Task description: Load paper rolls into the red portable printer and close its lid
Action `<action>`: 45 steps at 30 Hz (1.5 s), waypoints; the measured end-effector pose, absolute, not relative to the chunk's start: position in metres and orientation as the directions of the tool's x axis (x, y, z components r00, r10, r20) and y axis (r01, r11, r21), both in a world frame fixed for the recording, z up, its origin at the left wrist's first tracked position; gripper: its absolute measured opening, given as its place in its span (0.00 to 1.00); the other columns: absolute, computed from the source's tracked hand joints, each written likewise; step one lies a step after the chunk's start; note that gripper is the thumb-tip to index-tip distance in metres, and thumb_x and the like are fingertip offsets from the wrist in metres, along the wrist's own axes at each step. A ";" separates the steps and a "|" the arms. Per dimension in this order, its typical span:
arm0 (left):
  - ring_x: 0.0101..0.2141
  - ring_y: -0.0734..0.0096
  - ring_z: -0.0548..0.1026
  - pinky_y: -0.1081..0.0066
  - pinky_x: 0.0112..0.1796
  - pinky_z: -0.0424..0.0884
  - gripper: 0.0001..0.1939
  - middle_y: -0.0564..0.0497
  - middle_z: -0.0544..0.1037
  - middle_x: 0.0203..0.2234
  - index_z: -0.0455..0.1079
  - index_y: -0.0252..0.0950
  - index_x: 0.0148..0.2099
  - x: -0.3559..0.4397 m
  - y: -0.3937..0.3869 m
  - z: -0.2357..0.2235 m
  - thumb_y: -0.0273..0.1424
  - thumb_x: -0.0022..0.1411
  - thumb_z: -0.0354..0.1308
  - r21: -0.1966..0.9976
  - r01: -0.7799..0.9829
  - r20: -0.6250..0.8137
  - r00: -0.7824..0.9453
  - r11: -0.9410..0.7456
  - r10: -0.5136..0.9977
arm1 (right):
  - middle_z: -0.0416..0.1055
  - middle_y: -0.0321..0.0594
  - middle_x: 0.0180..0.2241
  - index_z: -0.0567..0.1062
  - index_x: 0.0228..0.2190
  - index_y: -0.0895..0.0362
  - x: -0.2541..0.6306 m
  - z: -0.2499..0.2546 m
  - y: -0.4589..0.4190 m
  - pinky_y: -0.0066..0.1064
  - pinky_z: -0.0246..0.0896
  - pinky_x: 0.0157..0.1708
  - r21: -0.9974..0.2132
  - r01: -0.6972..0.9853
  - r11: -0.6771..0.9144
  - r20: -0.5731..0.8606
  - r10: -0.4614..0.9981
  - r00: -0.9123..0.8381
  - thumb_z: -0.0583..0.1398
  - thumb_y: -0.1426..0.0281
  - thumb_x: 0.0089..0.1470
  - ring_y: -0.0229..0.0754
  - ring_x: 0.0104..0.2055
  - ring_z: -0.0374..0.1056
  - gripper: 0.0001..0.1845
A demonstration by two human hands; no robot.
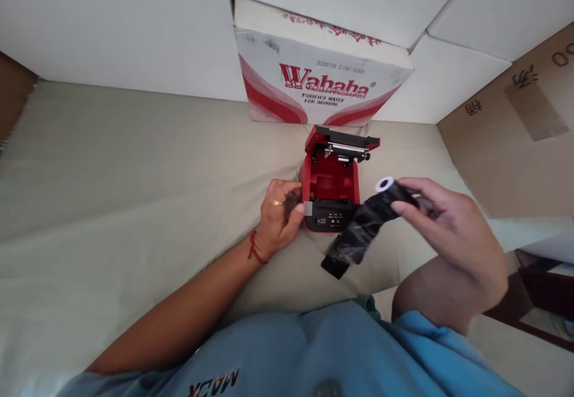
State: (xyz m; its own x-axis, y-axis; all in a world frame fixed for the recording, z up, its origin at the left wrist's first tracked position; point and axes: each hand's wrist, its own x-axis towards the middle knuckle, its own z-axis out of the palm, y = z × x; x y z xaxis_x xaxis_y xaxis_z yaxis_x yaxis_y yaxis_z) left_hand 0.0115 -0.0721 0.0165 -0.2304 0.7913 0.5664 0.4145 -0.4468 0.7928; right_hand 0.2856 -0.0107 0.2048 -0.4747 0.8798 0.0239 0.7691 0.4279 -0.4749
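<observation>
A small red and black label printer (332,219) stands on the pale cloth with its lid (343,140) raised and its red inner bay (334,182) exposed. At its left side is my left hand (281,216), thumb on the front corner and fingers against the side wall, steadying it; part of the fingertips is hidden. My right hand (442,217) pinches a roll of black ribbon (397,197) with a white core, to the right of the printer and apart from the bay. From the roll a loose black strip hangs down leftward, passing in front of the printer's right front corner.
Behind the printer a white and red Wahaba carton (325,80) stands against white panels (121,26). A brown cardboard box (515,164) bounds the right side. The pale cloth (134,194) has soft wrinkles. Dark red shelving (538,301) shows at the lower right.
</observation>
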 end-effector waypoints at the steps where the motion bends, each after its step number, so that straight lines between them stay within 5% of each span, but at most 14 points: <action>1: 0.40 0.61 0.76 0.60 0.44 0.73 0.17 0.47 0.79 0.38 0.74 0.40 0.54 0.011 -0.070 0.016 0.45 0.80 0.51 0.862 0.334 0.474 -0.271 -0.380 0.838 | 0.78 0.36 0.27 0.82 0.53 0.52 0.304 0.201 -0.007 0.34 0.63 0.25 -0.448 0.823 0.348 0.021 0.925 -0.380 0.64 0.52 0.68 0.43 0.23 0.70 0.21; 6: 0.34 0.65 0.76 0.63 0.40 0.71 0.28 0.50 0.77 0.29 0.76 0.40 0.42 0.008 -0.057 0.009 0.53 0.81 0.45 0.993 -0.007 0.099 -0.461 -0.116 0.882 | 0.79 0.39 0.24 0.85 0.48 0.57 0.357 0.140 0.019 0.39 0.67 0.30 -0.260 0.954 0.151 -0.197 0.959 -0.205 0.65 0.56 0.62 0.48 0.25 0.73 0.21; 9: 0.33 0.65 0.76 0.63 0.39 0.70 0.28 0.50 0.78 0.28 0.77 0.40 0.40 0.007 -0.053 0.006 0.55 0.80 0.48 0.993 -0.035 0.083 -0.473 -0.113 0.877 | 0.86 0.50 0.41 0.86 0.49 0.57 0.353 0.105 0.017 0.43 0.73 0.41 -0.237 0.955 0.180 -0.140 0.966 -0.217 0.63 0.62 0.62 0.52 0.37 0.80 0.19; 12: 0.32 0.65 0.76 0.63 0.39 0.71 0.29 0.50 0.78 0.28 0.77 0.40 0.40 0.007 -0.054 0.006 0.56 0.79 0.48 0.993 -0.030 0.086 -0.474 -0.114 0.876 | 0.82 0.54 0.57 0.83 0.55 0.56 0.333 0.088 -0.002 0.42 0.75 0.47 -0.333 0.903 0.272 -0.055 0.950 -0.307 0.61 0.62 0.67 0.50 0.45 0.81 0.20; 18: 0.32 0.65 0.76 0.63 0.38 0.71 0.29 0.51 0.78 0.28 0.77 0.40 0.39 0.008 -0.056 0.009 0.55 0.79 0.47 0.994 -0.001 0.092 -0.488 -0.106 0.868 | 0.85 0.46 0.44 0.85 0.48 0.55 0.301 0.090 -0.034 0.34 0.73 0.41 -0.287 0.870 0.402 -0.242 0.848 -0.472 0.64 0.69 0.66 0.47 0.43 0.81 0.12; 24: 0.33 0.65 0.76 0.64 0.38 0.72 0.29 0.50 0.78 0.28 0.77 0.40 0.39 0.010 -0.058 0.009 0.54 0.80 0.46 0.994 -0.003 0.090 -0.494 -0.105 0.865 | 0.86 0.41 0.47 0.84 0.53 0.48 0.332 0.184 -0.039 0.33 0.78 0.44 -0.616 0.543 0.571 -0.186 0.564 -0.805 0.67 0.63 0.68 0.44 0.44 0.83 0.14; 27: 0.34 0.65 0.76 0.64 0.39 0.73 0.26 0.50 0.78 0.31 0.76 0.40 0.42 0.011 -0.060 0.013 0.52 0.81 0.47 0.988 0.056 0.155 -0.498 -0.147 0.853 | 0.86 0.38 0.46 0.84 0.54 0.46 0.319 0.215 -0.026 0.29 0.75 0.34 -0.652 0.438 0.619 -0.047 0.543 -0.838 0.67 0.61 0.69 0.39 0.36 0.81 0.13; 30: 0.39 0.63 0.76 0.61 0.44 0.74 0.22 0.48 0.79 0.38 0.76 0.41 0.45 0.009 -0.067 0.018 0.48 0.81 0.48 0.927 0.274 0.362 -0.490 -0.255 0.793 | 0.85 0.39 0.45 0.84 0.52 0.50 0.277 0.201 -0.005 0.30 0.69 0.30 -0.595 0.541 0.595 0.004 0.675 -0.738 0.67 0.62 0.69 0.36 0.27 0.73 0.13; 35: 0.53 0.52 0.78 0.48 0.55 0.76 0.18 0.43 0.79 0.48 0.75 0.44 0.55 0.006 -0.083 0.021 0.46 0.77 0.50 0.626 0.615 0.734 -0.258 -0.480 0.628 | 0.83 0.50 0.53 0.83 0.56 0.56 0.202 0.152 0.018 0.39 0.73 0.47 -0.288 0.762 0.580 -0.059 0.784 -0.618 0.65 0.71 0.68 0.51 0.47 0.80 0.17; 39: 0.56 0.49 0.81 0.48 0.55 0.77 0.20 0.43 0.84 0.51 0.74 0.47 0.61 0.012 -0.089 0.021 0.44 0.73 0.54 0.416 0.638 0.832 0.021 -0.648 0.555 | 0.83 0.53 0.54 0.82 0.57 0.56 0.173 0.140 0.026 0.42 0.71 0.46 -0.077 0.829 0.554 -0.189 0.809 -0.557 0.61 0.70 0.70 0.57 0.51 0.79 0.17; 42: 0.53 0.52 0.84 0.49 0.56 0.78 0.19 0.46 0.87 0.49 0.75 0.47 0.61 0.017 -0.090 0.024 0.41 0.71 0.58 0.368 0.596 0.842 0.112 -0.714 0.527 | 0.85 0.53 0.50 0.81 0.56 0.56 0.166 0.139 0.035 0.41 0.70 0.45 -0.044 0.833 0.551 -0.213 0.810 -0.547 0.59 0.71 0.71 0.57 0.49 0.80 0.17; 45: 0.50 0.57 0.87 0.51 0.57 0.78 0.16 0.49 0.89 0.46 0.76 0.46 0.57 0.020 -0.088 0.028 0.32 0.68 0.62 0.354 0.593 0.838 0.141 -0.723 0.527 | 0.85 0.52 0.51 0.82 0.57 0.57 0.174 0.141 0.037 0.41 0.72 0.50 -0.155 0.792 0.591 -0.187 0.770 -0.611 0.60 0.75 0.69 0.56 0.52 0.81 0.19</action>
